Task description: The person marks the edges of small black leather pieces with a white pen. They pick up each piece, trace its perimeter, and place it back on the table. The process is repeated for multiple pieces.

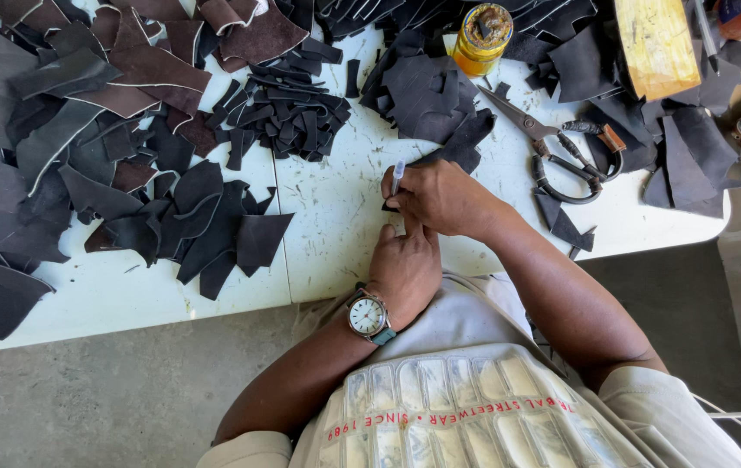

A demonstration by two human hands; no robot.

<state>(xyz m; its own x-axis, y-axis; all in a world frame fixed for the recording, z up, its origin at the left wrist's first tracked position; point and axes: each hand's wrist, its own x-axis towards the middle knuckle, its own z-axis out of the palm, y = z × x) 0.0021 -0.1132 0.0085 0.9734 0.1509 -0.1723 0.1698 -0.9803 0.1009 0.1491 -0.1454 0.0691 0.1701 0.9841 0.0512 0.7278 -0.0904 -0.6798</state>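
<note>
My right hand (441, 198) grips a pale pen (397, 176) held upright, its tip down on a small dark leather piece (390, 206) on the white table (336, 217). My left hand (405, 264), with a wristwatch (368, 316) on the wrist, rests at the table's near edge, its fingers pressed against the same small piece just below the right hand. Most of that piece is hidden by both hands.
Heaps of dark brown and black leather offcuts (110, 156) cover the left and back of the table; a pile of small strips (288, 113) lies in the middle. Scissors (552, 143), a yellow glue jar (481, 39) and a yellow block (656, 43) stand at the back right.
</note>
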